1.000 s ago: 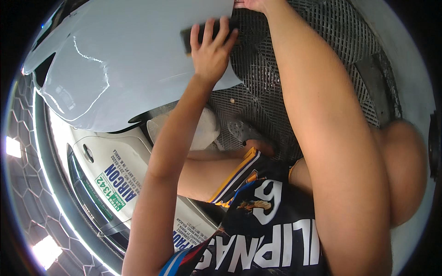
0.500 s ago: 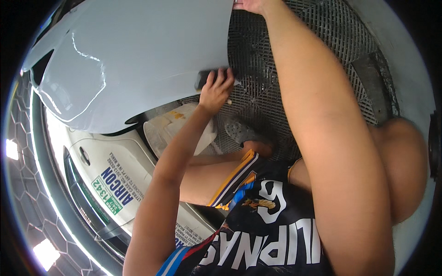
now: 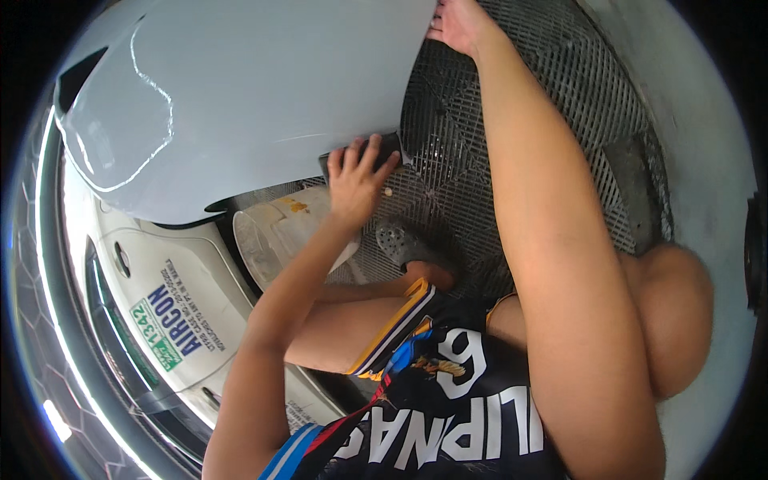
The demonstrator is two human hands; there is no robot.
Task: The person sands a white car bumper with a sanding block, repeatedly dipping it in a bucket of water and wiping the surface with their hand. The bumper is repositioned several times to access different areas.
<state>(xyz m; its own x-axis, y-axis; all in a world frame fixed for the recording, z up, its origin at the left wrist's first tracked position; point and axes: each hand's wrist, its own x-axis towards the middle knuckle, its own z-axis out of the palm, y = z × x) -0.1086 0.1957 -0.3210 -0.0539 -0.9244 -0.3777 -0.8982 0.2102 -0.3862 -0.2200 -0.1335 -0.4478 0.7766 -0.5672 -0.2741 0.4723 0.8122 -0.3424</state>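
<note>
A glossy grey car body panel (image 3: 272,72) fills the upper left, its lower edge curving like a wheel arch. My left hand (image 3: 356,180) presses a black rectangular block (image 3: 384,152) at the panel's lower right corner. Its fingers lie spread across the block; the block's underside is hidden. At the top, my right hand (image 3: 460,26) is against the panel's right edge, thumb side partly showing. Its fingertips meet the edge and are partly hidden there.
Beneath the panel stands a stained, whitish plastic bucket (image 3: 268,232). A white car (image 3: 172,256) with lettering on its door is behind my left arm. Dark grid matting (image 3: 448,160) covers the floor, where my grey clog (image 3: 404,244) rests. A pale wall (image 3: 704,160) curves along the right.
The whole view has shifted, bringing more of my right hand into sight at the panel's edge. My left hand and the block have moved slightly down and left in the picture.
</note>
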